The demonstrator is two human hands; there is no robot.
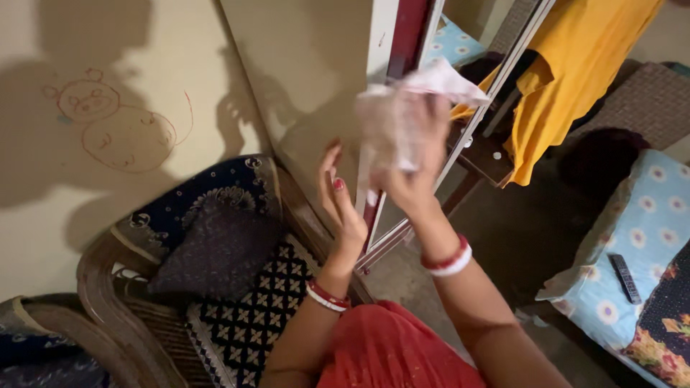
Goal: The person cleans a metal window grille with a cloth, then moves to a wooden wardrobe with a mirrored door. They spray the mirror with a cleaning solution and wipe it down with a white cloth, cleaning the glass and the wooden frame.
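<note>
My right hand (413, 172) is raised in front of a mirror and grips a crumpled pale pink-white cloth (417, 100), which is blurred by motion. My left hand (341, 205) is held up just left of it, palm toward the cloth, fingers spread and empty, with painted nails. Both wrists wear red and white bangles. A red garment (392, 345) covers my lap below.
A wooden armchair (108, 287) with dark patterned cushions (223, 244) stands at the left against a cream wall with a red scribbled drawing (118, 126). A yellow cloth (568, 65) hangs at the upper right. A bed with a blue flowered sheet (640, 237) holds a remote (625, 278).
</note>
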